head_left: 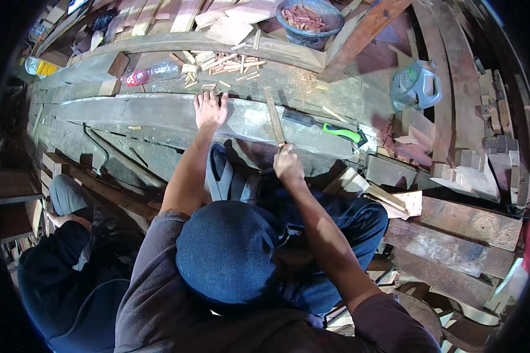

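A long grey plank lies crosswise in front of me. My left hand presses flat on its top, fingers stretched toward the far edge, holding nothing. My right hand is closed round the near end of a long, narrow flat-bladed tool. Its blade points away from me across the plank; whether it is a file or a chisel I cannot tell. To the right on the plank rests a tool with a green and black handle and a dark flat blade.
Beyond the plank lie a pile of small wood sticks and a clear plastic bottle. A bucket of wood pieces stands farther back, beside a slanted post. A jug stands at right. Another person sits at left.
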### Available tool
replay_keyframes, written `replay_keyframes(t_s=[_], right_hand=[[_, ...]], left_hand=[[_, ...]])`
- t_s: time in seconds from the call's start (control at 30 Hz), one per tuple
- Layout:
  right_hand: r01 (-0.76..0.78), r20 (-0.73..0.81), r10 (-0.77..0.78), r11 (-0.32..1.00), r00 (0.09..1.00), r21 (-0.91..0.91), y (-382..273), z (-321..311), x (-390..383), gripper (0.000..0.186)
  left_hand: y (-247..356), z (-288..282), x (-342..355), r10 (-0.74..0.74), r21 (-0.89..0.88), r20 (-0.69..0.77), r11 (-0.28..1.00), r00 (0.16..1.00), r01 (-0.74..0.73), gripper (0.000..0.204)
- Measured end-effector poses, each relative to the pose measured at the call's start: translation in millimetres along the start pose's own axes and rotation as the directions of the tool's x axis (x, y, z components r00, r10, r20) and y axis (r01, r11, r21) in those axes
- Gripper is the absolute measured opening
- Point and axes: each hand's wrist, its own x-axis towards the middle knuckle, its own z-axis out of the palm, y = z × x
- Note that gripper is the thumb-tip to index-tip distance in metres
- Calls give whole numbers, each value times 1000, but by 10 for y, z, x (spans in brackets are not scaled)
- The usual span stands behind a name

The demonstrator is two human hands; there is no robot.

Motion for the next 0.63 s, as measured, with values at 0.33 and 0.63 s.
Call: replay_keyframes(t_s=[0.33,0.63], right_hand=[[35,-27,-36,999,999,-15,208,151,-305,33],[220,-36,-217,954,975,201,273,-117,-94,50]], left_hand=[[-9,-82,-18,9,-27,-42,1000,999,-10,60],[-152,62,11,-23,-8,0,1000,1000,23,67]])
